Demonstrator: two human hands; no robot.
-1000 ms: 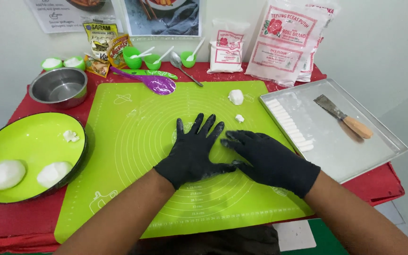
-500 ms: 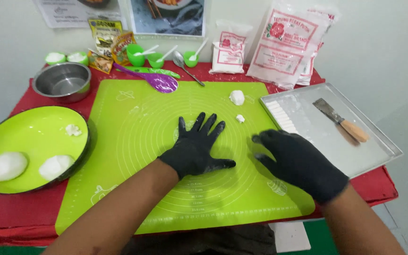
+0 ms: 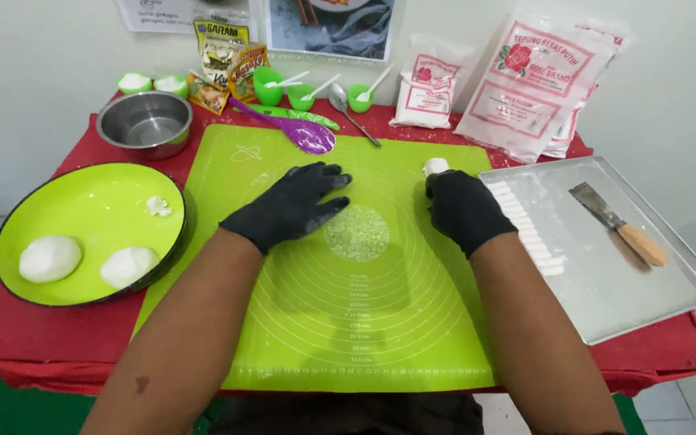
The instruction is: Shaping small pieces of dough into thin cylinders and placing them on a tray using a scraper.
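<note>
Head view: the right hand (image 3: 462, 211) has moved from the middle of the green mat (image 3: 364, 322) and now closes on the small white dough piece (image 3: 435, 166), while the left hand (image 3: 287, 205) stays flat and open.

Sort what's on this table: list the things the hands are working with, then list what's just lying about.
In hand:
left hand flat on the green mat
right hand at the small white dough piece

Lying about:
metal bowl
purple spoon
scraper on the tray
two dough balls in the green dish
</note>
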